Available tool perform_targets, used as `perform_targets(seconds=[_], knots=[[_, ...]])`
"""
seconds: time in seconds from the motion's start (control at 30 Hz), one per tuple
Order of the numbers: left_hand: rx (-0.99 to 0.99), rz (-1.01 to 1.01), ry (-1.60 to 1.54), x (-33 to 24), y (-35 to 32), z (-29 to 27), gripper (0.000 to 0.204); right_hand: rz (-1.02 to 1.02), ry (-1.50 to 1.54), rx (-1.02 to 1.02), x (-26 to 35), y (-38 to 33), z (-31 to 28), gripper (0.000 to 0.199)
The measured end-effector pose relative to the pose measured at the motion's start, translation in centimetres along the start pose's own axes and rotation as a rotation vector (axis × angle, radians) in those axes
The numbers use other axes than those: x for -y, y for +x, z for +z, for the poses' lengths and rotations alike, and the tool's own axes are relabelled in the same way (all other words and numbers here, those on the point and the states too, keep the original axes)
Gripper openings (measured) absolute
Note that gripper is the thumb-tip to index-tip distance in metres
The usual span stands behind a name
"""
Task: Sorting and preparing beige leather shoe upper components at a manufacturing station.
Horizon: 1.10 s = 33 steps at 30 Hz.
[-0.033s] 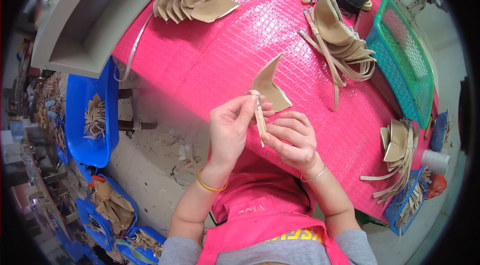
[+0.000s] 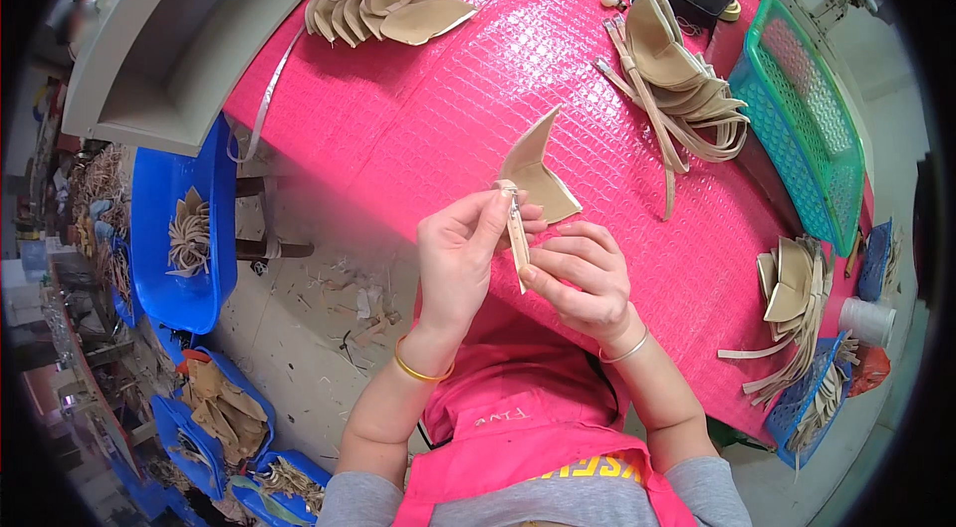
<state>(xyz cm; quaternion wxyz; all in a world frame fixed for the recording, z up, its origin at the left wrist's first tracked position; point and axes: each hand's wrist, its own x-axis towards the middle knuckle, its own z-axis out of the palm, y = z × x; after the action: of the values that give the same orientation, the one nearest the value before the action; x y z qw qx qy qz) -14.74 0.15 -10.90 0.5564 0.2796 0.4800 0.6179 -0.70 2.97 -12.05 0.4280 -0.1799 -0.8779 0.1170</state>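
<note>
Just past the table's near edge, my left hand (image 2: pixel 456 246) pinches the upper end of a narrow beige strap (image 2: pixel 517 246) beside its small metal buckle (image 2: pixel 513 200). My right hand (image 2: pixel 586 278) closes thumb and fingers on the strap's lower end. A curved, V-shaped beige panel (image 2: pixel 543 180), like a sandal's heel piece, stands out beyond my left fingers. It seems joined to the strap, though my fingers hide the join. Similar beige panels with straps (image 2: pixel 383 9) lie stacked at the far left of the table, and another bundle (image 2: pixel 672 59) lies at the far right.
Pink sheeting covers the table (image 2: pixel 448 119). A green plastic basket (image 2: pixel 802 133) stands along its right side, near a third bundle of panels (image 2: pixel 790 283) and a white thread spool (image 2: pixel 866 322). A blue bin (image 2: pixel 149 258) is at the left, below a grey shelf edge (image 2: pixel 119 79).
</note>
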Motion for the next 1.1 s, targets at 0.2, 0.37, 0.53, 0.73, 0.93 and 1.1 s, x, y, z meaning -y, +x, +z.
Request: perform_targets(seconds=[0.2, 0.37, 0.53, 0.73, 0.93, 1.1], knots=[[-0.065, 0.029, -0.003, 0.2, -0.1, 0.3, 0.024, -0.012, 0.004, 0.009, 0.2, 0.0, 0.0, 0.020], [-0.062, 0.080, 0.068, 0.5, -0.3, 0.5, 0.023, 0.108, 0.140, -0.059, 0.4, 0.4, 0.3, 0.017], [0.000, -0.015, 0.086, 0.3, -2.0, 0.5, 0.023, 0.967, 0.501, -0.257, 0.5, 3.6, 0.6, 0.005], [0.106, 0.097, 0.312, -1.0, -1.5, -0.4, 0.021, 1.118, 1.022, -0.395, 0.7, 4.3, 0.0, 0.011], [0.088, 0.135, 0.359, -1.5, -0.7, -0.3, 0.024, 1.294, 1.543, -0.328, 2.0, 2.9, 0.0, 0.010], [0.086, 0.207, 0.625, -1.7, -0.2, -0.8, 0.020, 1.403, 1.643, -0.316, 1.8, 2.2, 1.0, 0.011]])
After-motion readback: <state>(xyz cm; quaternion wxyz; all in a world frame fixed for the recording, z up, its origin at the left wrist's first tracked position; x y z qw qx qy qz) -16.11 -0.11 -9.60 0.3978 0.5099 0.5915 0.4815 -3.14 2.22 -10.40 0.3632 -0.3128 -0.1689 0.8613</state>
